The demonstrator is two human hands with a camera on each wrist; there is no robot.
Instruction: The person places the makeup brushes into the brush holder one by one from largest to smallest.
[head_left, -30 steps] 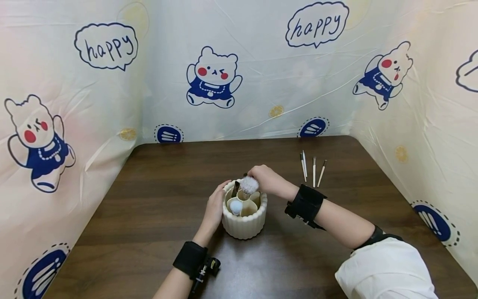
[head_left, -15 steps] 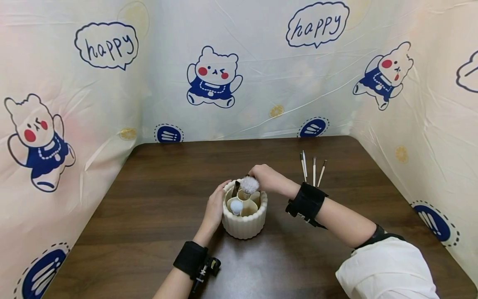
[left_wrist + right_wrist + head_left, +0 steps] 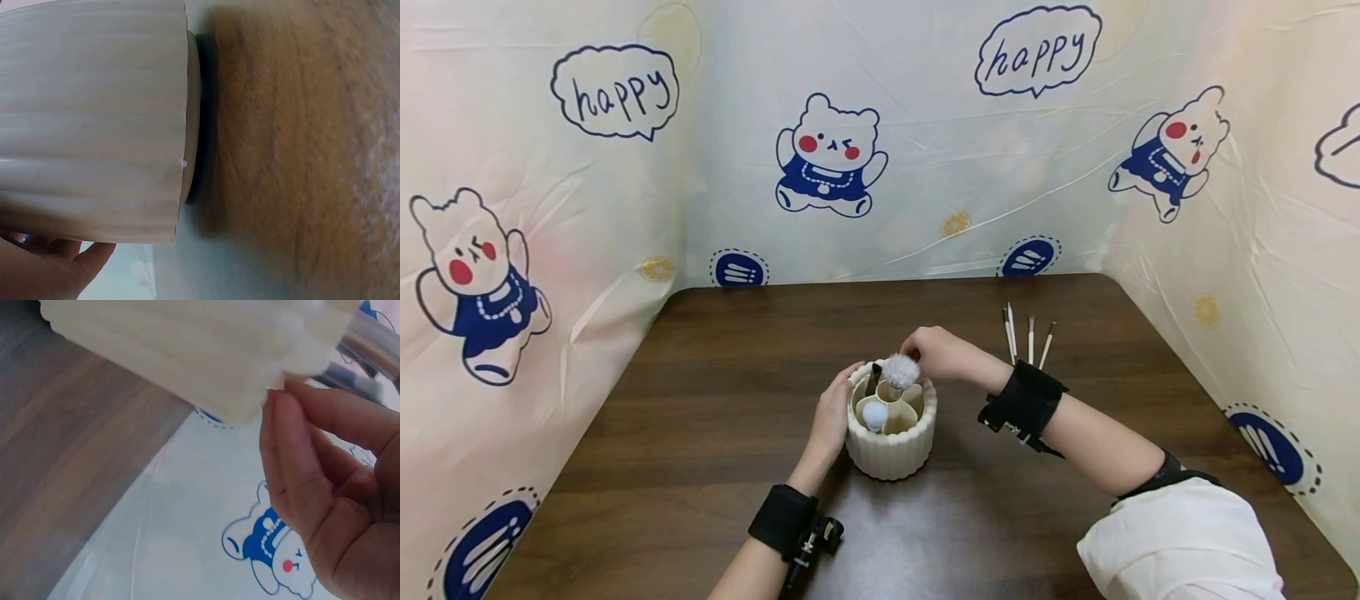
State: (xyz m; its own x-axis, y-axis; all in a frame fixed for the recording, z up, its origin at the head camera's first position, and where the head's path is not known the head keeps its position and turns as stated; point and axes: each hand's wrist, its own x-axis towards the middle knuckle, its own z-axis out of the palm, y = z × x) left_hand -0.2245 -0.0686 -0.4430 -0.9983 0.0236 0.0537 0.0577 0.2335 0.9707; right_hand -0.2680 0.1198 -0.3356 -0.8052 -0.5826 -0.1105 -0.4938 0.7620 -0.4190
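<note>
A cream ribbed makeup brush holder (image 3: 891,450) with several compartments stands upright on the table. My left hand (image 3: 831,417) holds its left side, fingers curving round the wall in the left wrist view. At the far right of the rim, my right hand (image 3: 943,354) pinches a slim makeup brush, of which a dark reddish bit (image 3: 914,355) shows; the rest is hidden. In the right wrist view, thumb and fingertips (image 3: 290,419) meet beside the holder's rim. A fluffy grey-white brush (image 3: 901,372), a pale round-headed brush (image 3: 874,415) and a dark brush (image 3: 873,381) stand inside the holder.
Several slim brushes (image 3: 1031,337) lie on the brown wooden table (image 3: 737,400) at the back right, partly behind my right wrist strap (image 3: 1024,404). A printed curtain (image 3: 917,158) with bears encloses the back and sides.
My right hand has shifted slightly right and up at the far rim, and the dark bit by its fingers has moved right with it. The left hand and holder stay put.
</note>
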